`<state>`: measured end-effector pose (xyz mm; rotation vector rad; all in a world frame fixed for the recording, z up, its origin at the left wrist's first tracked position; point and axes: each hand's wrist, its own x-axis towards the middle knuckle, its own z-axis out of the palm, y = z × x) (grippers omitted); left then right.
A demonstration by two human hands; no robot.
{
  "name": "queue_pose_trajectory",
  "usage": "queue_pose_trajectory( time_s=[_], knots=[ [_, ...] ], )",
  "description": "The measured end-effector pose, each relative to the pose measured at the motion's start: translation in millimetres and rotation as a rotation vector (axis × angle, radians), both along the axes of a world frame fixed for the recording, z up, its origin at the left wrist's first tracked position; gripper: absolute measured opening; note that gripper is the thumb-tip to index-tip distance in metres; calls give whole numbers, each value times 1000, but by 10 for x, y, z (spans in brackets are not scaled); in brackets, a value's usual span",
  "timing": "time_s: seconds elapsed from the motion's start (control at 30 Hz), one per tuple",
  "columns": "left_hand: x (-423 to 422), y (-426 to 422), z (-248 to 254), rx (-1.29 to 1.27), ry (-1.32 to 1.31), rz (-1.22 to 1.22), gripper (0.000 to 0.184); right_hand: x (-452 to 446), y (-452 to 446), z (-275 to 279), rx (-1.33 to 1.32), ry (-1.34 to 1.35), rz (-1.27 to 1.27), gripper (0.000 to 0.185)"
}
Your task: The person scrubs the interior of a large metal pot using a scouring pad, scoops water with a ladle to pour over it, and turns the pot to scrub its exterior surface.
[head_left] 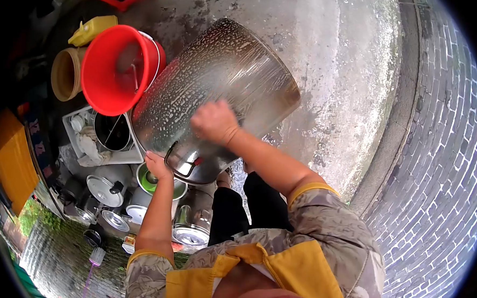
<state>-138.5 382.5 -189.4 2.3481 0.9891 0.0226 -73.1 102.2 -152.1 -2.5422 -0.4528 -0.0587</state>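
A large steel stockpot (pixel 213 80) lies on its side in front of me, its wall streaked with white suds. A loop handle (pixel 177 158) shows at its near end. My left hand (pixel 157 166) grips the pot's rim beside that handle. Against the soapy wall, my right hand (pixel 214 122) is closed in a fist and blurred by motion. Whatever it holds is hidden under the fingers.
A red bucket (pixel 89 76) stands left of the pot, near a tan bucket (pixel 65 75) and a yellow jug (pixel 93 30). A white crate (pixel 75 128), several lidded pots (pixel 106 189) and a green basin (pixel 144 177) sit lower left. A curb (pixel 403 102) and brick paving lie right.
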Motion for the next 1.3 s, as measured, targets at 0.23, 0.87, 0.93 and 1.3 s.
queue_pose_trajectory(
  time_s=[0.23,0.87,0.93,1.3],
  knots=[
    [-30,-34,-53,39,-39,-6,46,1562,-1451,-122,-333,295,-667,22],
    [35,-279,132,-162,-164,-14,52,1495,-768,-90,-497,201,-679,34],
    [12,-270,160,-291,-169,25,55,1420,-82,-95,-474,330,-404,34],
    [-1152,-675,-14,-600,-278,55,45,-3,2049,56,-257,185,107,24]
  ],
)
